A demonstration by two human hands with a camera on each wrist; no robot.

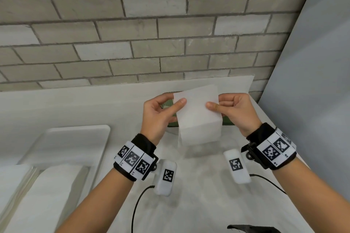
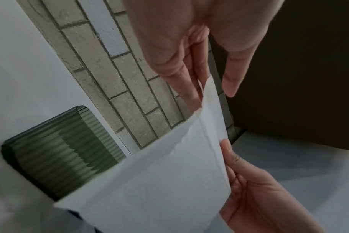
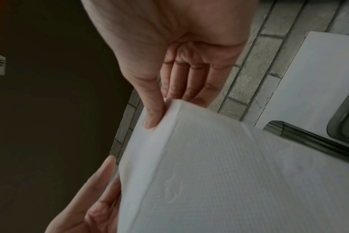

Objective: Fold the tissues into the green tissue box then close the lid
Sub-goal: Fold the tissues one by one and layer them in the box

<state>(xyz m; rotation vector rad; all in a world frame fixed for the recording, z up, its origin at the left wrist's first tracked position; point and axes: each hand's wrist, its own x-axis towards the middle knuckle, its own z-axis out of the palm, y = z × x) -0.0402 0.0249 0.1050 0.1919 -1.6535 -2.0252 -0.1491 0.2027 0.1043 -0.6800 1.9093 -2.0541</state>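
White tissue pinched at side edges by left hand and right hand; green tissue box beneath.

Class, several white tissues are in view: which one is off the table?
The white tissue sheet pinched between both hands; the stacked tissues lie at left.

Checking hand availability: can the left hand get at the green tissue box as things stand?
Probably not yet. The left hand pinches one side of the tissue, the right hand the other, and the sheet hangs in front of the green tissue box. It would have to let go first.
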